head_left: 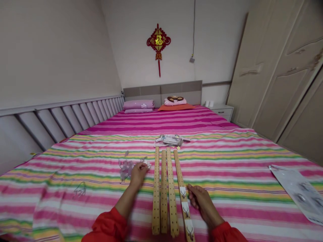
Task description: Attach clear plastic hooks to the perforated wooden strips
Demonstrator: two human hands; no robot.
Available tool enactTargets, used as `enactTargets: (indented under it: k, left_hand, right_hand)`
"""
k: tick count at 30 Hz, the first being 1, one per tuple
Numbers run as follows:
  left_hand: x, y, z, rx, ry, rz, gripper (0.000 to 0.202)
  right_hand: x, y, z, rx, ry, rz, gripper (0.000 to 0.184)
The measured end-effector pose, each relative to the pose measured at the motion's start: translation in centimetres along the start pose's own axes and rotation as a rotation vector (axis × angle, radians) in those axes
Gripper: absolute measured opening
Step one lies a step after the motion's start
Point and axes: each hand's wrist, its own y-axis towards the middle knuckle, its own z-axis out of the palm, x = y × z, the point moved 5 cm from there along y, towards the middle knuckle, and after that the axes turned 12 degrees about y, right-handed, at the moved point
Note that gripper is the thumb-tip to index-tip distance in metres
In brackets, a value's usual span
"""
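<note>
My left hand (pixel 139 173) is closed in a pinch at the right side of a loose pile of clear plastic pieces (pixel 126 169); what its fingers hold is too small to name. Several perforated wooden strips (pixel 164 191) lie side by side lengthwise on the bed. On the near part of the rightmost strip (pixel 178 168) sit three white-backed hooks (pixel 185 209) in a row. Just right of the farthest hook, my right hand (pixel 200 199) has its fingers curled and closed at the strip's edge, hiding anything in them.
Beyond the strips lies a clear plastic packet (pixel 170 139). A clear package with hooks (pixel 299 191) rests on the right, and a small clear plastic piece (pixel 80 190) on the left. The striped sheet (pixel 239 181) covers the bed; a railing (pixel 63 117) runs along the left.
</note>
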Motion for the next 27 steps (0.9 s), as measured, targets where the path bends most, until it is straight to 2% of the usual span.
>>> enactTargets:
  k: [4, 7, 11, 15, 21, 27]
  left_hand:
    - [-0.2, -0.8, 0.0, 0.077, -0.129, -0.1, 0.021]
    - [-1.0, -1.8, 0.7, 0.192, -0.288, -0.184, 0.028]
    - [-2.9, -3.4, 3.0, 0.374, -0.457, -0.29, 0.03]
    - [-5.1, -4.7, 5.9, 0.5, -0.448, -0.263, 0.025]
    - [-7.3, -5.4, 9.6, 0.532, -0.349, -0.194, 0.017]
    - [-6.7, -5.1, 11.9, 0.453, -0.179, -0.23, 0.008]
  right_hand:
    - [0.1, 0.0, 0.0, 0.005, 0.011, -0.004, 0.045]
    - [0.3, 0.0, 0.1, 0.017, 0.051, -0.008, 0.043]
    - [1.5, -0.1, 1.0, 0.06, 0.031, -0.075, 0.035]
    - [3.1, 0.1, 2.6, 0.12, 0.021, -0.133, 0.032]
    - [4.4, 1.2, 3.6, 0.147, 0.009, -0.115, 0.04]
    - [3.6, 2.4, 2.5, 0.095, -0.034, -0.11, 0.036]
